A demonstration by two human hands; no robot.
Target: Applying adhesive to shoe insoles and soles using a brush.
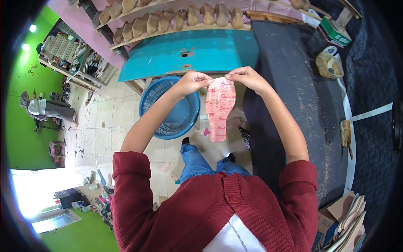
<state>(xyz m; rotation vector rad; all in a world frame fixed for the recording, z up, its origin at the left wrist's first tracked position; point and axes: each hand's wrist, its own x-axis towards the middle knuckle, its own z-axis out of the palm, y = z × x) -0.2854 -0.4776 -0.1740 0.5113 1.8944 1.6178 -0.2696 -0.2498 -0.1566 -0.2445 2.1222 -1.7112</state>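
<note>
Tiled floor [109, 126] open below; left hand [191, 82], right hand [247, 77] pinch insole [219, 110] top edge.

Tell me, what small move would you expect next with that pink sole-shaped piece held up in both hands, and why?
Probably peeling the top edge apart. Both hands pinch the pink insole-shaped sheet at its upper end, left hand and right hand close together, fingertips at the same edge, while the rest hangs free above the blue basket. That grip suits separating a layer, though no split shows.
</note>
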